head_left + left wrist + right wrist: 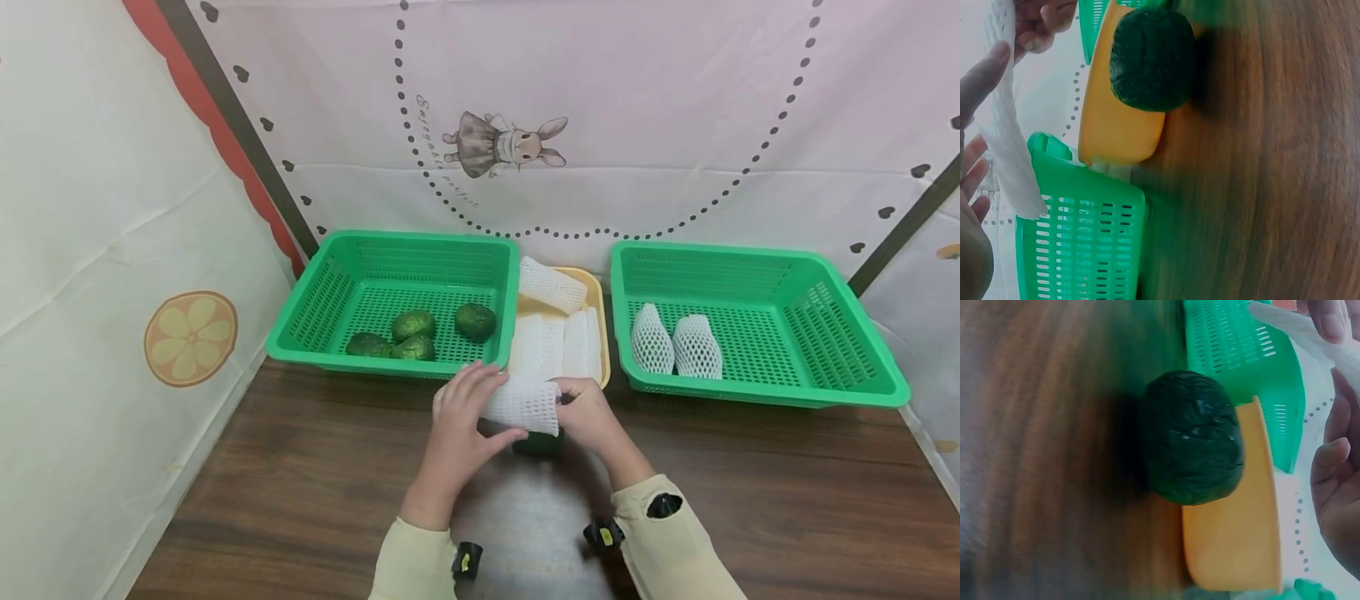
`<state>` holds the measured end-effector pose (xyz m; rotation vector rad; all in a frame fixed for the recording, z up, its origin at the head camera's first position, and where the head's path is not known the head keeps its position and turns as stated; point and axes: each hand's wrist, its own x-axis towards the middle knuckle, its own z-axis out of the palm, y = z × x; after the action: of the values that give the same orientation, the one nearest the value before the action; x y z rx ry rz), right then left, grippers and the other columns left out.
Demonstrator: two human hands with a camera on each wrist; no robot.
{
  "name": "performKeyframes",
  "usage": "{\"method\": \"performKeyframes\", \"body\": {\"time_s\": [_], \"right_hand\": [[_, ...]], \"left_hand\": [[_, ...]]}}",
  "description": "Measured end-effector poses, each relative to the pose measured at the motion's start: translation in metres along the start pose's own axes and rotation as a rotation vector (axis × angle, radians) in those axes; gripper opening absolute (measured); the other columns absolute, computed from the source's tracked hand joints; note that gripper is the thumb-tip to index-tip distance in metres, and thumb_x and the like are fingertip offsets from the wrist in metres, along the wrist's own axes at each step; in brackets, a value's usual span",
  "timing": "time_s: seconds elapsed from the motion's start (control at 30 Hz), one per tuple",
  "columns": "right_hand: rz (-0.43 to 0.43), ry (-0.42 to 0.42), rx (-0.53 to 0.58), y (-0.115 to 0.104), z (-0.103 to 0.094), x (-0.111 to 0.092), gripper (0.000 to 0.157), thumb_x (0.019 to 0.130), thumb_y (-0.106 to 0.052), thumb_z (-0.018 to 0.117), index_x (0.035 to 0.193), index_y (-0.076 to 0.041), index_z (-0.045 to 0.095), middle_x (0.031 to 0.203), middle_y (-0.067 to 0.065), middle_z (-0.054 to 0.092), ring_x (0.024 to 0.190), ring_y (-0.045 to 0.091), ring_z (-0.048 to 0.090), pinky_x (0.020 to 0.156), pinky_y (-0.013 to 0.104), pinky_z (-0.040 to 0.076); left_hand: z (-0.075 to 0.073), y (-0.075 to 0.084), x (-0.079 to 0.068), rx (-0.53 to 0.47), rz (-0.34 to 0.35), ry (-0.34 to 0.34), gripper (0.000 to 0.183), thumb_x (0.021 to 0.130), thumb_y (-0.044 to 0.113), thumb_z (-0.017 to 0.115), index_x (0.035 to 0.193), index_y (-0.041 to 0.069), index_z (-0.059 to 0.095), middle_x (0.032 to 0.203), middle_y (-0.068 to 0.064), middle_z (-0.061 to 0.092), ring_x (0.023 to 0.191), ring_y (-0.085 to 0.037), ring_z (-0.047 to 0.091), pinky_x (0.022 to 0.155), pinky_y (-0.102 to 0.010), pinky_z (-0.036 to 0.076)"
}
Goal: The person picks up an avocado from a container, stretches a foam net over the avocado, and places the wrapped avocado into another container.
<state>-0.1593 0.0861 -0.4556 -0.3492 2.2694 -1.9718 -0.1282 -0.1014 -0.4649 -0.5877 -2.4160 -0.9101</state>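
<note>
A white foam net sleeve (522, 404) is held up between both hands. My left hand (467, 425) grips its left part, with the thumb (988, 72) on the near side and fingers behind. At the sleeve's right end, my right hand (592, 421) pinches the edge, its fingertips partly hidden by the net. Beneath the sleeve, a dark green avocado-like fruit (1191, 437) with a wrinkled, shiny surface stands on the table, apart from both hands. From above, the sleeve hides most of this fruit (538, 443).
A green basket (300, 337) at the left holds several dark green fruits (412, 325). A yellow tray (597, 287) with several flat foam sleeves (558, 346) sits in the middle. Another green basket (810, 392) at the right contains two net-covered fruits (697, 346). A printed cloth hangs behind.
</note>
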Motion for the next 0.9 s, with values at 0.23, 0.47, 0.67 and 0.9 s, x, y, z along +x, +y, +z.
{"method": "performKeyframes", "body": {"time_s": [0.23,0.47,0.67,0.9], "right_hand": [[0.028,0.019,-0.026,0.011,0.001,-0.005,0.015,0.075,0.008,0.067,0.088,0.012,0.068,0.084,0.018,0.068,0.073,0.009,0.060,0.067,0.024,0.049],[0.036,0.038,-0.068,0.020,0.003,-0.008,0.014,0.073,0.008,0.067,0.087,0.011,0.069,0.084,0.016,0.068,0.074,0.011,0.058,0.067,0.024,0.048],[0.062,0.050,-0.095,0.024,0.005,-0.008,0.011,0.074,0.006,0.068,0.085,0.004,0.069,0.084,0.010,0.068,0.076,0.013,0.057,0.069,0.026,0.047],[0.129,0.088,-0.205,0.026,0.004,-0.008,0.026,0.070,0.012,0.059,0.085,-0.005,0.071,0.084,0.004,0.066,0.077,0.017,0.055,0.069,0.029,0.043]], "left_hand": [[0.000,0.001,-0.002,0.027,0.003,-0.093,0.086,0.058,0.034,0.087,0.132,0.016,0.047,0.134,-0.005,0.045,0.119,-0.028,0.036,0.086,-0.046,0.029],[0.002,0.001,-0.005,0.085,0.017,-0.095,0.071,0.061,0.031,0.086,0.124,0.017,0.056,0.114,-0.004,0.056,0.106,-0.025,0.043,0.079,-0.043,0.028],[0.000,-0.001,-0.006,0.130,0.035,-0.061,0.039,0.064,0.025,0.085,0.100,0.020,0.070,0.096,0.004,0.063,0.094,-0.018,0.048,0.080,-0.045,0.026],[-0.006,-0.007,-0.008,0.072,0.101,-0.008,0.029,0.064,0.008,0.083,0.089,0.020,0.076,0.091,0.007,0.067,0.097,-0.017,0.054,0.086,-0.047,0.027]]}}
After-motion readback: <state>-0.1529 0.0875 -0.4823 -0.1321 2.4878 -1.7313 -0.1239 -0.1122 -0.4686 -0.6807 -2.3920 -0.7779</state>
